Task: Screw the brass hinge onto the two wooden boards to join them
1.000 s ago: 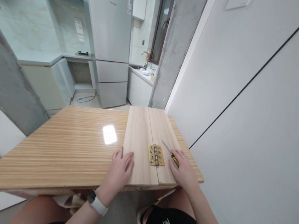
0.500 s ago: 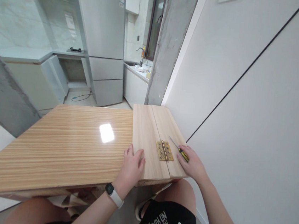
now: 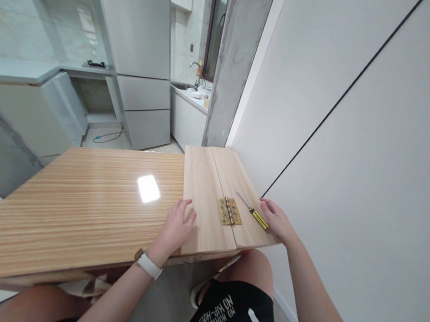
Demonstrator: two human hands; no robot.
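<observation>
L hand (image 3: 176, 227) lying flat, fingers spread, on hinged boards (image 3: 210, 201) — R hand (image 3: 277, 221), fingers loosely curled, touching screwdriver (image 3: 251, 211) beside brass hinge (image 3: 229, 211).

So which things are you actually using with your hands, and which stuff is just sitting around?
In use:
- two pale boards, lying side by side on the table
- brass hinge across their seam
- yellow screwdriver by the right hand
- left hand, resting on the left board's edge

Just sitting around:
- fridge
- sink tap
- concrete pillar
</observation>
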